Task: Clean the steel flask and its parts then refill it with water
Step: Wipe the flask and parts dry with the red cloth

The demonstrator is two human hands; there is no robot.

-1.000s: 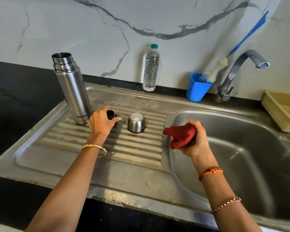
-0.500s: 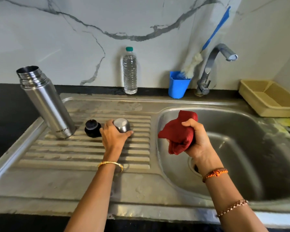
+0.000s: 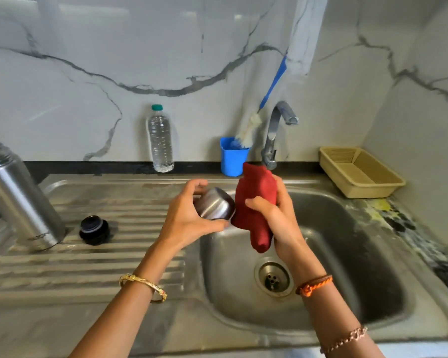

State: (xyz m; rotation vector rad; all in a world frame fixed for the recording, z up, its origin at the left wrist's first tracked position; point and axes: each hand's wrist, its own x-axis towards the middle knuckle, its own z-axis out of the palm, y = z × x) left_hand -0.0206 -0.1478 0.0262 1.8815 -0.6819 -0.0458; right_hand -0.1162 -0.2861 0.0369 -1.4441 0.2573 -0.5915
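The open steel flask (image 3: pixel 16 195) stands on the ribbed drainboard at the far left, without its lid. Its black stopper (image 3: pixel 94 229) lies on the ribs just to its right. My left hand (image 3: pixel 189 215) grips the small steel cup lid (image 3: pixel 215 206), lifted and tipped on its side over the basin's left edge. My right hand (image 3: pixel 277 215) holds a bunched red cloth (image 3: pixel 255 202) that touches the cup's right side.
The steel sink basin (image 3: pixel 347 254) with its drain (image 3: pixel 273 279) lies below my hands. Behind it are the tap (image 3: pixel 277 130), a blue holder (image 3: pixel 232 158) with a bottle brush, a plastic water bottle (image 3: pixel 161 140), and a beige tray (image 3: pixel 360 171) at the right.
My left hand let go of the black stopper, took the steel cup from the drainboard and lifted it to the right. My right hand brought the red cloth against it.
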